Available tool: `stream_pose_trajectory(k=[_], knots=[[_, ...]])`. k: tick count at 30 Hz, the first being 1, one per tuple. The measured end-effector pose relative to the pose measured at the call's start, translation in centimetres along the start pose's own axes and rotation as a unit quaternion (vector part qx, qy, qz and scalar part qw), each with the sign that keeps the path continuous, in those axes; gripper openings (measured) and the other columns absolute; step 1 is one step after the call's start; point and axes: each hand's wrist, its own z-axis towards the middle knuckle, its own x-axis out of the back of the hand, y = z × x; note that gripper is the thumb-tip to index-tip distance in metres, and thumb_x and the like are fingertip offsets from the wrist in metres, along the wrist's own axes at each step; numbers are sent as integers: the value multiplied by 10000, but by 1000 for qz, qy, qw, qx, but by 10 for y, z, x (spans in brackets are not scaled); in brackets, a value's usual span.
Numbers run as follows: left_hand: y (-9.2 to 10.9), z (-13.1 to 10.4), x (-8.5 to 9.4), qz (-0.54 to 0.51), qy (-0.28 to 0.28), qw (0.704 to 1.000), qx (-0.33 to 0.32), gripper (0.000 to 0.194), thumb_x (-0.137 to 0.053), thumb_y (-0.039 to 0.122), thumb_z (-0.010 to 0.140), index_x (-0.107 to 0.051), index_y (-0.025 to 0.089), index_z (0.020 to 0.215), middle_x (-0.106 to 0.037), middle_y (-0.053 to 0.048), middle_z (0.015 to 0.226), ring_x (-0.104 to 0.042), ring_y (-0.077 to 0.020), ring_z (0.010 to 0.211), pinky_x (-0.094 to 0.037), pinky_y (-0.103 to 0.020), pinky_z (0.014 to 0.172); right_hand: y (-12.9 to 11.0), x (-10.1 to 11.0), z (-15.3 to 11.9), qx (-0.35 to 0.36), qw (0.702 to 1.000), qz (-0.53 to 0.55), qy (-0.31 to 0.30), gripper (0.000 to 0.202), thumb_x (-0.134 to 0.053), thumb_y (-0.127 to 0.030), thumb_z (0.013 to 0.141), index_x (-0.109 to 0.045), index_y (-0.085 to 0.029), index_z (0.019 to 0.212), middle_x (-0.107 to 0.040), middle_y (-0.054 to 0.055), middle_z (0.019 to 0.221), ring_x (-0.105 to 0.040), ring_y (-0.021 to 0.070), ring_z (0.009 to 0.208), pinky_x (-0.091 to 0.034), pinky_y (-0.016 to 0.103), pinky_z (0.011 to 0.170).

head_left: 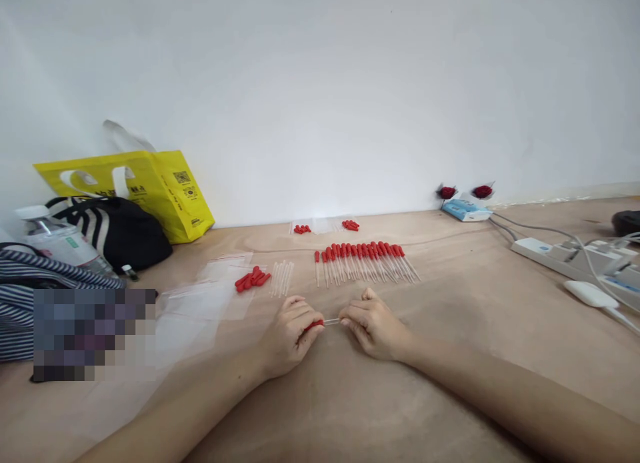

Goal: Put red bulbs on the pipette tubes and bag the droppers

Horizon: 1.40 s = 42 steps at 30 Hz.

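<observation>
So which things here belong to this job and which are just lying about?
Job: held dropper, red bulbs, loose tubes, row of droppers; probably the clear bags.
Lying about, it seems: yellow bag, black bag, bottle, roses, blue pack, power strip.

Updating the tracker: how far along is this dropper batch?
Looks done: the row of red-capped tubes. In hand: a red bulb in the left hand, a clear tube in the right hand. Remaining: loose red bulbs, bare tubes, probably the bulb piles by the wall.
</observation>
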Motion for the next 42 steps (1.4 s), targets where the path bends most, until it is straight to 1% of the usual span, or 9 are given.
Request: stream_pose_trajectory(k=[11, 14, 16, 19, 22, 25, 29, 36, 42], knots=[[-3, -2, 4, -28, -3, 999, 36, 200, -406, 244, 841, -603, 213, 855, -655, -3, 701, -562, -134, 654, -299, -378, 873, -10, 10, -1, -9, 998, -47, 30, 203, -410, -261, 867, -603, -206, 899, -619, 34, 775, -500, 144, 726, -253, 299, 661], [-3, -3, 3, -17, -14, 999, 37, 202, -415, 233, 843, -612, 226, 888, -660, -3, 724, -569, -141, 693, -290, -385, 882, -9, 13, -1, 14, 996, -85, 14, 197, -444, -270, 849, -626, -218, 907, -605, 41, 732, -470, 159, 729, -244, 316, 662], [-4, -3, 3, -2, 7, 999, 41, 209, -431, 227, 837, -603, 237, 953, -660, -12, 784, -568, -159, 761, -301, -385, 875, -5, 13, 0, 13, 996, -90, 4, 196, -450, -254, 843, -631, -216, 905, -606, 41, 713, -466, 160, 725, -243, 322, 663], [-10, -5, 3, 34, 84, 991, 97, 303, -472, 250, 811, -518, 229, 1110, -611, -53, 975, -527, -205, 924, -336, -387, 860, 6, 8, 7, -52, 996, -72, 28, 180, -460, -235, 827, -631, -215, 880, -627, 38, 771, -486, 167, 754, -254, 322, 675], [-19, -7, 5, 44, 136, 976, 166, 359, -515, 275, 774, -475, 203, 1123, -567, -70, 1015, -510, -223, 941, -385, -377, 822, 17, -2, 22, -172, 981, -33, 80, 176, -458, -240, 819, -606, -210, 908, -640, 27, 798, -524, 172, 781, -280, 315, 702], [-27, -7, 5, 38, 141, 972, 187, 271, -516, 269, 765, -512, 197, 1026, -570, -54, 940, -524, -212, 873, -415, -354, 770, 21, -13, 47, -278, 954, -13, 113, 184, -469, -255, 802, -566, -192, 944, -643, 20, 762, -552, 172, 784, -289, 315, 735], [-31, -7, 4, 54, 146, 969, 192, 208, -518, 242, 756, -535, 202, 960, -567, -41, 899, -517, -212, 865, -400, -363, 778, 18, -28, 85, -370, 922, -37, 110, 160, -446, -255, 791, -536, -186, 903, -648, 18, 753, -572, 168, 753, -257, 326, 752], [-45, -7, 16, 149, 178, 931, 283, 145, -549, 270, 725, -572, 212, 856, -583, -53, 894, -510, -259, 888, -368, -398, 769, 21, -43, 111, -400, 909, -100, 53, 163, -428, -241, 772, -562, -183, 846, -651, 69, 785, -579, 208, 809, -214, 359, 765], [-73, -10, 42, 213, 140, 886, 388, 134, -554, 309, 701, -608, 244, 804, -577, -53, 908, -486, -296, 933, -353, -433, 778, 22, -41, 105, -371, 919, -120, 54, 190, -416, -259, 781, -584, -175, 808, -654, 81, 795, -572, 219, 799, -221, 378, 763]])
